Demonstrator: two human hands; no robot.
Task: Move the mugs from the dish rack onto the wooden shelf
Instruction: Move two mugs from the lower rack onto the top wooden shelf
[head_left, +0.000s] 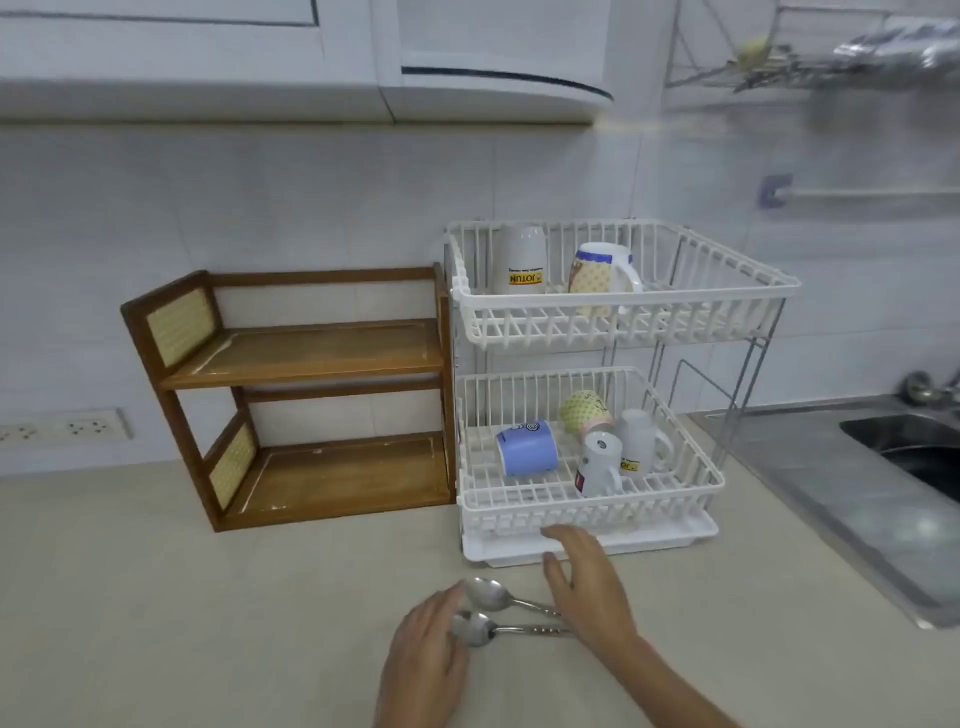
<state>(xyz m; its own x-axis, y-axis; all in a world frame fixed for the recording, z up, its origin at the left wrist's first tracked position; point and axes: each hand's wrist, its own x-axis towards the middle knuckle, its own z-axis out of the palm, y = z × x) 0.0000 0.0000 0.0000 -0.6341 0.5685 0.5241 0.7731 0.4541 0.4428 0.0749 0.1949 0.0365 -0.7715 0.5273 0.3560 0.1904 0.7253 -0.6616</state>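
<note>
White dish rack (623, 306) full of mugs, wooden shelf (311, 353) bare.
We hover our left hand (431, 654) and right hand (587, 587), fingers spread, holding nothing, over two spoons (488, 610) on the bench (208, 623).

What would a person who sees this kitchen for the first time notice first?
The white two-tier dish rack at centre right draws the eye first, with two mugs on its upper tier and four below, among them a blue mug lying on its side. Left of it, against the rack, stands the bare wooden shelf. In front, the left hand and right hand hover over two spoons on the counter.
</note>
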